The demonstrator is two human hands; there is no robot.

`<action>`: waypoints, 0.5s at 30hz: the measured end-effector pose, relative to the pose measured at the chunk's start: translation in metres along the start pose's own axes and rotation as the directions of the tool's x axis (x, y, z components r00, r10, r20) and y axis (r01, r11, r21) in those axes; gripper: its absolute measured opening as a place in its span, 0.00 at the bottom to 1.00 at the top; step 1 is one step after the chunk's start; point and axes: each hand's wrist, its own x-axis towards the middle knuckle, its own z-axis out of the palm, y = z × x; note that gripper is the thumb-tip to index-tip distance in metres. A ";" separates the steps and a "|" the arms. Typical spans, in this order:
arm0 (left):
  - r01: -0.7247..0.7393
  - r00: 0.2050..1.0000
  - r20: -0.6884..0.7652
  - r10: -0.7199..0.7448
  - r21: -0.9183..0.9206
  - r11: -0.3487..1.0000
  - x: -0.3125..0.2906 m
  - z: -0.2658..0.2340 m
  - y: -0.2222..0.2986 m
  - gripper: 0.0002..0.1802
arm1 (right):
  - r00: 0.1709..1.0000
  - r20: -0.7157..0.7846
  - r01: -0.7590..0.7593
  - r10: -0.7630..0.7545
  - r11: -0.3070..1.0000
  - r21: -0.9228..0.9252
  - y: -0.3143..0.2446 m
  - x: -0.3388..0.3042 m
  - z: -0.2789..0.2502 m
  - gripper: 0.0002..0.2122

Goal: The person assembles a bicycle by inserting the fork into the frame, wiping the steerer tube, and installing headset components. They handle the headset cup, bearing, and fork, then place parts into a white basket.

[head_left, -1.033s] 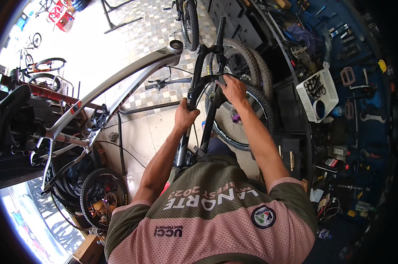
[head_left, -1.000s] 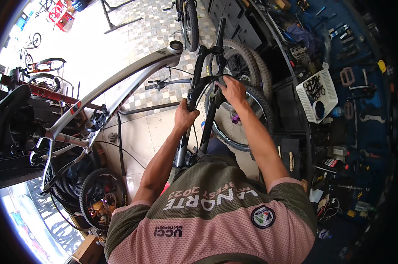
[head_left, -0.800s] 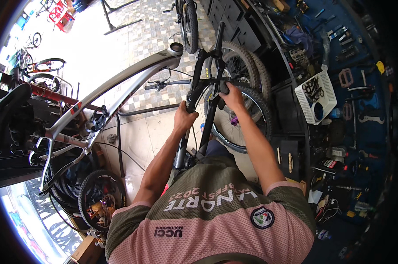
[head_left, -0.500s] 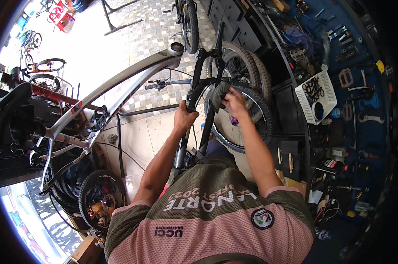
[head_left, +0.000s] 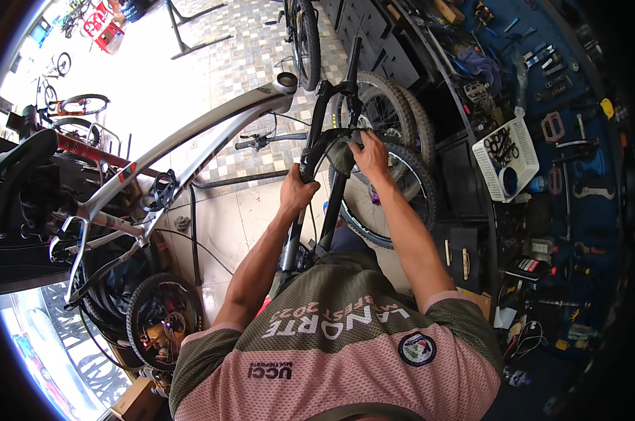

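A black bicycle suspension fork [head_left: 336, 200] stands in front of me, its steerer tube pointing away and its lower ends near my waist. My left hand [head_left: 298, 191] is closed round the fork's left leg. My right hand [head_left: 371, 158] grips a dark grey-green cloth [head_left: 341, 158] and presses it against the fork where the arch meets the right leg. The fingertips lie on top of the arch, and part of the cloth hangs below them. To the left, a silver bicycle frame [head_left: 212, 130] is held up, apart from both hands.
On the right, a workbench carries a white basket [head_left: 487, 170] of small parts and several tools. Bicycle wheels [head_left: 421, 210] lean against black drawers [head_left: 363, 31] beyond my right arm. Another wheel [head_left: 161, 319] and tyres are at lower left. A red chair [head_left: 101, 28] stands far left.
My right hand has slid the cloth slightly left and up, from the outer side of the right leg onto the arch. My left hand keeps its hold on the fork.
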 end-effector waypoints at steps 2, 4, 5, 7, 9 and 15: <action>-0.008 1.000 -0.004 0.008 0.026 1.000 -0.002 0.001 0.001 0.24 | 0.998 -0.063 0.021 -0.017 0.998 0.061 0.004 -0.003 0.008 0.18; -0.001 1.000 -0.003 0.001 0.025 1.000 -0.002 0.000 0.002 0.24 | 0.995 -0.083 0.059 -0.048 0.989 0.134 0.005 0.001 0.011 0.18; 0.011 1.000 0.001 -0.011 0.011 1.000 -0.001 -0.001 0.002 0.24 | 0.994 -0.095 0.077 -0.062 0.983 0.169 0.007 0.004 0.013 0.18; 0.026 1.000 0.001 -0.026 0.000 1.000 -0.001 -0.001 0.001 0.24 | 0.999 0.046 0.008 -0.016 0.983 0.186 0.001 0.011 0.003 0.19; 0.024 1.000 -0.003 -0.024 0.010 1.000 0.001 -0.002 0.000 0.24 | 0.992 0.125 -0.033 0.013 0.986 0.161 -0.007 0.015 -0.008 0.19; 0.006 1.000 0.002 -0.006 0.059 0.998 0.005 0.003 0.000 0.24 | 0.999 0.033 -0.002 -0.001 0.997 0.078 0.012 0.009 0.007 0.23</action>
